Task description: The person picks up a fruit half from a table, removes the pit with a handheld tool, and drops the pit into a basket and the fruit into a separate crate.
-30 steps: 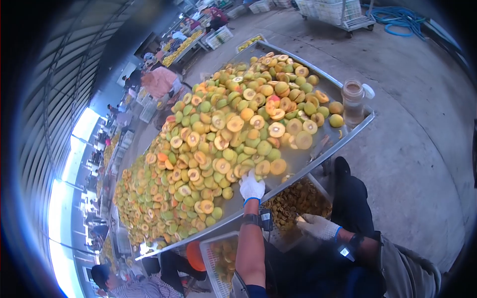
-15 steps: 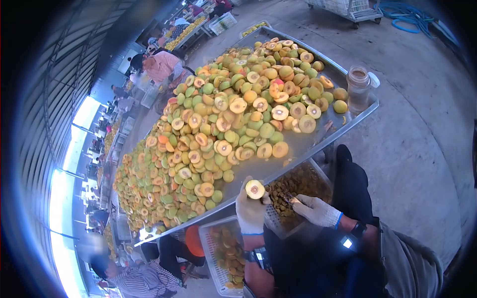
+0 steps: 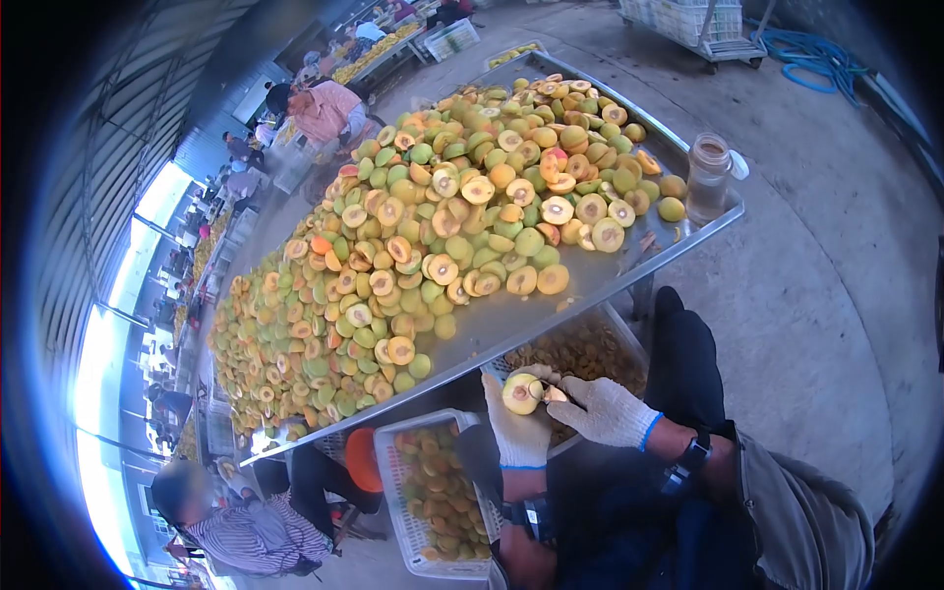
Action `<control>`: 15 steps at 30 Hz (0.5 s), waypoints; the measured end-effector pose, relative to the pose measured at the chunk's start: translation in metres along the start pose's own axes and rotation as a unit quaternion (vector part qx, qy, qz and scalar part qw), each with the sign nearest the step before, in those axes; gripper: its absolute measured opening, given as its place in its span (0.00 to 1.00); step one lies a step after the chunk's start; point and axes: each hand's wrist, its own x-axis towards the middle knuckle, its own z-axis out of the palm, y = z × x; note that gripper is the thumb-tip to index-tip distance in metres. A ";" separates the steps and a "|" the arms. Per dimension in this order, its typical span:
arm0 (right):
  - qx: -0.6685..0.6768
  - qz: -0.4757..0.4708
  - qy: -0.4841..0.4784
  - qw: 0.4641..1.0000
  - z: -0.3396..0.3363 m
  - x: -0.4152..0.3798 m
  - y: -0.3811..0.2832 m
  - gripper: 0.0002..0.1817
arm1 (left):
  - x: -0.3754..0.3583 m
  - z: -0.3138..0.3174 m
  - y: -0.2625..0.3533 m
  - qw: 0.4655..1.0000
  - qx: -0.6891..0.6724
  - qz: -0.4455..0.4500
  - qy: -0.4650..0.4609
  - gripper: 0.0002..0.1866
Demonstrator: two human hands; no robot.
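My left hand (image 3: 516, 438), in a white knit glove, is closed around a halved yellow peach (image 3: 519, 395) with its cut face up. My right hand (image 3: 610, 411), gloved too, grips a small pitting tool (image 3: 541, 392) whose tip meets the peach half at its right side. The fingers hide most of this tool. Both hands are in front of the near edge of a metal table (image 3: 506, 329), which carries a large heap of peach halves (image 3: 442, 221), some cut side up. Below the hands, a crate of brownish pieces (image 3: 580, 349) is partly covered by the table edge.
Left of my legs, a white crate (image 3: 391, 492) holds peach halves, beside an orange-red round object (image 3: 363, 459). A clear jar (image 3: 708, 177) stands on the table's right corner. One person in stripes (image 3: 261, 531) sits at left; another in pink (image 3: 324, 110) is across the table.
My right hand has moved left and up to the peach half, bringing the tool against it. My left hand has shifted slightly right and down, and the camera view has turned a little.
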 end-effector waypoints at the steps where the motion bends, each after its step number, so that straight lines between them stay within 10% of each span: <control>1: -0.005 0.001 -0.002 1.000 0.000 0.001 -0.002 0.24 | -0.002 0.008 -0.003 1.000 -0.009 -0.011 0.012 0.37; 15: 0.007 0.005 -0.005 1.000 0.008 0.001 -0.005 0.25 | -0.014 0.006 -0.020 0.994 0.040 0.098 0.013 0.30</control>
